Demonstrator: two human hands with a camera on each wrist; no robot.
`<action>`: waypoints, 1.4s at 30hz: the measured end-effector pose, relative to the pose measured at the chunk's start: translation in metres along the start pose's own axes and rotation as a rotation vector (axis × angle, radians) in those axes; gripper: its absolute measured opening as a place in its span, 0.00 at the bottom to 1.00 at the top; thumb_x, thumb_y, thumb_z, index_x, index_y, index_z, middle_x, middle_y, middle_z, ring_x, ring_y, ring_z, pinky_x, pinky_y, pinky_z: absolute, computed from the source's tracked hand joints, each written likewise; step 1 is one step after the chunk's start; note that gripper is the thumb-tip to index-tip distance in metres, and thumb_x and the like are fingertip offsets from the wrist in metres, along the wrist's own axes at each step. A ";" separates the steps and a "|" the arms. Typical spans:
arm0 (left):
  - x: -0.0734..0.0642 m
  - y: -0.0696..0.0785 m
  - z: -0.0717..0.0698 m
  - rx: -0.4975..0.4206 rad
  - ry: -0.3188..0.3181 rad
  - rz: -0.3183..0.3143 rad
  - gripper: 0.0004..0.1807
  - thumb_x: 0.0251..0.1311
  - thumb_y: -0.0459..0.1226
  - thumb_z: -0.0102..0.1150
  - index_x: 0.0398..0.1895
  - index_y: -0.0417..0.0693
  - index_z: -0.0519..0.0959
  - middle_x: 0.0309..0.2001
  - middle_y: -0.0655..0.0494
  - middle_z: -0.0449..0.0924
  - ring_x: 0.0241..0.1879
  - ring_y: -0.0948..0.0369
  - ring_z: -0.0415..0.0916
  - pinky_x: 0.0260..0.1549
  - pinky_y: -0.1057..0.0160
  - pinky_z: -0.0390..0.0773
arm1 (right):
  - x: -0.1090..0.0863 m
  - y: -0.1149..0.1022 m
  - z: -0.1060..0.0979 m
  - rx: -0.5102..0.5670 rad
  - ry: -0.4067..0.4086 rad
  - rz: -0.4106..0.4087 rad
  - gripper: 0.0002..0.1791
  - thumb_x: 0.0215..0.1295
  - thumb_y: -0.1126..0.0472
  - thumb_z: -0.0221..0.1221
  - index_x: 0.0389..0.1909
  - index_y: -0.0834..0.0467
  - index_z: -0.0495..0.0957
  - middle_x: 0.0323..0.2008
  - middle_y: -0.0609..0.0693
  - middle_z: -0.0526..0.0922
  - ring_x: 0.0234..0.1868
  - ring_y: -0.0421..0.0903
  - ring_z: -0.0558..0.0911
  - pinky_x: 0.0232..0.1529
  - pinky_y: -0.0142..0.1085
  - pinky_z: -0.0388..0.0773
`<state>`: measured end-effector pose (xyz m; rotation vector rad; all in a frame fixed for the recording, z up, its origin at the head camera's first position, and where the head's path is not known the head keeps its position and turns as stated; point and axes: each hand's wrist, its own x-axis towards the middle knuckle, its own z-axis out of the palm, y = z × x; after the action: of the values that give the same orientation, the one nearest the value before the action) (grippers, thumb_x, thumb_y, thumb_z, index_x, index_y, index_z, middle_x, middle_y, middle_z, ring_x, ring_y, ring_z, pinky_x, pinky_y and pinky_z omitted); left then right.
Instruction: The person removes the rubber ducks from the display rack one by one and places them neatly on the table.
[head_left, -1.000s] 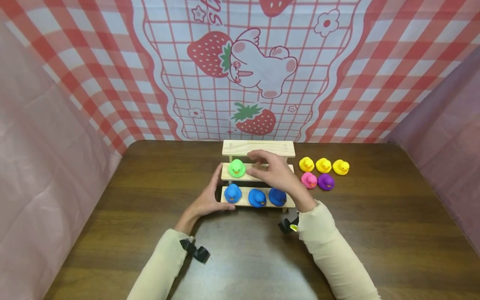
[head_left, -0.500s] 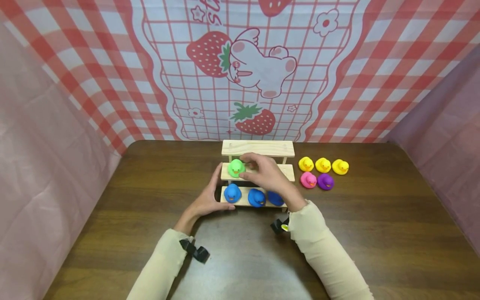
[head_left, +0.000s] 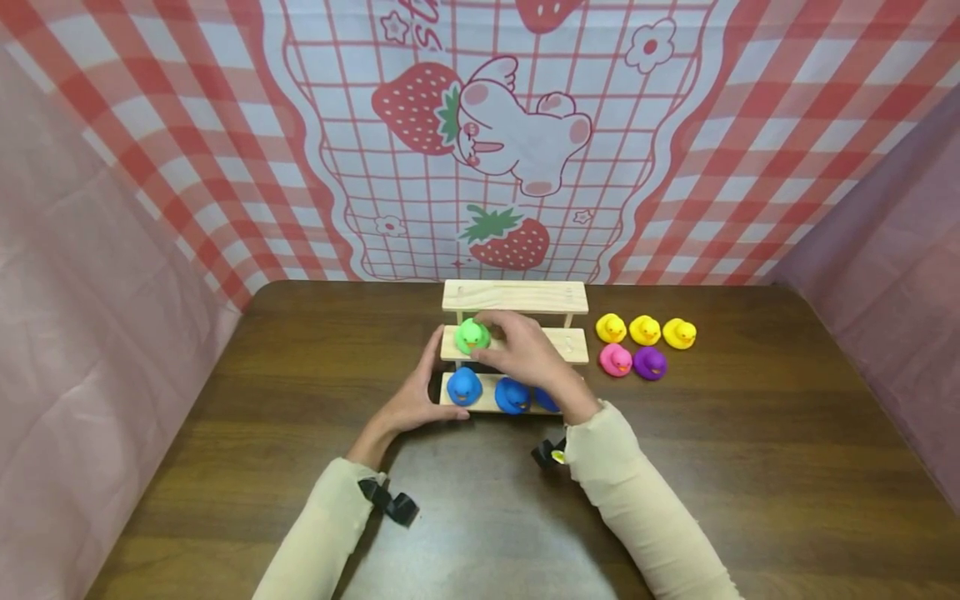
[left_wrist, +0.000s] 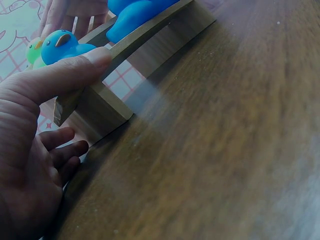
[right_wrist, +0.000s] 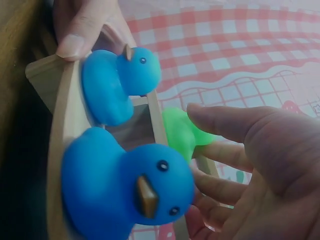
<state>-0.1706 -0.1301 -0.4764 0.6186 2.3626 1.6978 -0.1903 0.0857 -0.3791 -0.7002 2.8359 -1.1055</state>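
Observation:
A three-step wooden display stand (head_left: 515, 297) stands on the table. My left hand (head_left: 414, 402) holds its left end, the thumb (left_wrist: 75, 72) over the front of the lowest step. A green rubber duck (head_left: 470, 335) sits at the left of the middle step. My right hand (head_left: 523, 350) pinches it from its right side, thumb and fingers around it in the right wrist view. Along the lowest step are a blue rubber duck (head_left: 464, 387) at the left, a second blue duck (head_left: 513, 396) in the middle, and a darker blue duck (head_left: 546, 400) partly hidden by my right wrist.
Right of the stand, three yellow ducks (head_left: 645, 330) form a row, with a pink duck (head_left: 616, 361) and a purple duck (head_left: 650, 363) in front. A strawberry-print cloth (head_left: 480, 167) hangs behind the brown wooden table (head_left: 300, 358).
My right hand has moved left along the middle step and closed on the green duck. The left hand keeps its hold on the stand.

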 end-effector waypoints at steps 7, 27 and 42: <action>0.000 -0.001 0.000 0.007 0.003 0.005 0.72 0.44 0.32 0.79 0.82 0.60 0.33 0.68 0.39 0.69 0.66 0.46 0.67 0.72 0.40 0.57 | 0.002 -0.002 0.007 -0.054 0.035 0.027 0.28 0.59 0.55 0.70 0.59 0.59 0.79 0.58 0.58 0.83 0.60 0.55 0.80 0.64 0.51 0.75; 0.001 -0.001 -0.001 0.011 0.004 -0.003 0.72 0.44 0.32 0.78 0.82 0.61 0.33 0.67 0.39 0.69 0.65 0.47 0.67 0.71 0.42 0.58 | 0.000 -0.006 0.013 -0.113 0.125 0.064 0.25 0.59 0.52 0.70 0.57 0.55 0.81 0.55 0.55 0.85 0.56 0.54 0.82 0.58 0.51 0.78; 0.001 -0.003 0.001 -0.001 0.000 0.022 0.72 0.43 0.31 0.79 0.82 0.63 0.33 0.69 0.39 0.68 0.66 0.47 0.66 0.74 0.40 0.54 | -0.013 -0.001 0.002 -0.059 0.165 0.030 0.25 0.57 0.54 0.71 0.55 0.57 0.82 0.54 0.56 0.86 0.55 0.54 0.83 0.58 0.51 0.79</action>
<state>-0.1720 -0.1297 -0.4794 0.6475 2.3637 1.7078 -0.1775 0.0893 -0.3816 -0.5939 3.0171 -1.1296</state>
